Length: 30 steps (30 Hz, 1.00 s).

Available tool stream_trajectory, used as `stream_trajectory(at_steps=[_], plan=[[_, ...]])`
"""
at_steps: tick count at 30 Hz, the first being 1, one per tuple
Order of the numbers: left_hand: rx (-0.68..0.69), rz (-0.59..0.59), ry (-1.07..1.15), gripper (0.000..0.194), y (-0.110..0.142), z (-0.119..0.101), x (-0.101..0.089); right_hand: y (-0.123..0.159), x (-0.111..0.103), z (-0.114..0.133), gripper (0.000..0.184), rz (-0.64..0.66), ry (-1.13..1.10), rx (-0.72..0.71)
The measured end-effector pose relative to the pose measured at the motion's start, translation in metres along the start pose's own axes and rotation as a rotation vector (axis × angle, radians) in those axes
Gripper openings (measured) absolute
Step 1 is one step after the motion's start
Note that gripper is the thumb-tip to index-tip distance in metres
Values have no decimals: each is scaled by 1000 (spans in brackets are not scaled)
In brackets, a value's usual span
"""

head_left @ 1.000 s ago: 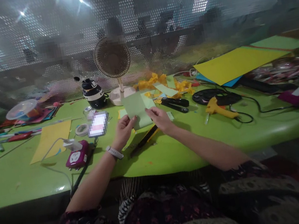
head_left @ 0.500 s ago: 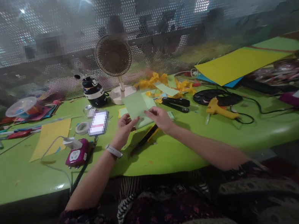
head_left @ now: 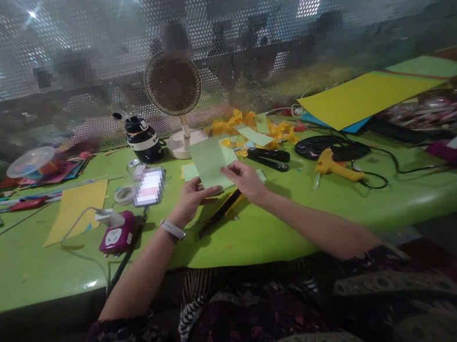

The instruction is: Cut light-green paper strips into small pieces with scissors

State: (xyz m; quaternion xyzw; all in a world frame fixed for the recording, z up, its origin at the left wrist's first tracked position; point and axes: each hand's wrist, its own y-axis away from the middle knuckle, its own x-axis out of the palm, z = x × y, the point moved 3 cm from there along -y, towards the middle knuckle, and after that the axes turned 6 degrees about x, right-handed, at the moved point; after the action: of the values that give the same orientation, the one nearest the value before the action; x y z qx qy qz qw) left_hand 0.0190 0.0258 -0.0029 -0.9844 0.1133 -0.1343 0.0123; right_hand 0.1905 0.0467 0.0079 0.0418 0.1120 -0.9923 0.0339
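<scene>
Pinches a pale green paper sheet [head_left: 208, 161] with right hand [head_left: 245, 181]; holds left hand [head_left: 190, 200] loosely spread by its lower left corner.

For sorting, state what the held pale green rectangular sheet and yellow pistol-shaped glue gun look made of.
Pale green sheet: matte, probably paper or card, being thin and flat. Yellow glue gun: smooth, likely hard plastic, from its moulded-looking body.

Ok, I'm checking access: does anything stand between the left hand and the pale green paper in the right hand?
Nothing visible does: the left hand is beside the lower-left corner of the pale green paper, though whether it touches is unclear.
</scene>
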Motion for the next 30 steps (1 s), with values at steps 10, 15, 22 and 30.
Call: stream_trajectory(at_steps=[10, 15, 22, 30], plan=[[14, -27, -5, 46, -1, 0, -1, -1, 1, -2, 55, 18, -60, 14], [25, -6, 2, 47, -1, 1, 0, -1, 1, -3, 55, 13, -59, -1], [13, 18, -28, 49, -3, 3, -1, 0, 0, -1, 56, 13, -32, 16], [45, 46, -51, 46, -4, 7, -3, 1, -1, 0, 53, 9, -65, 36]])
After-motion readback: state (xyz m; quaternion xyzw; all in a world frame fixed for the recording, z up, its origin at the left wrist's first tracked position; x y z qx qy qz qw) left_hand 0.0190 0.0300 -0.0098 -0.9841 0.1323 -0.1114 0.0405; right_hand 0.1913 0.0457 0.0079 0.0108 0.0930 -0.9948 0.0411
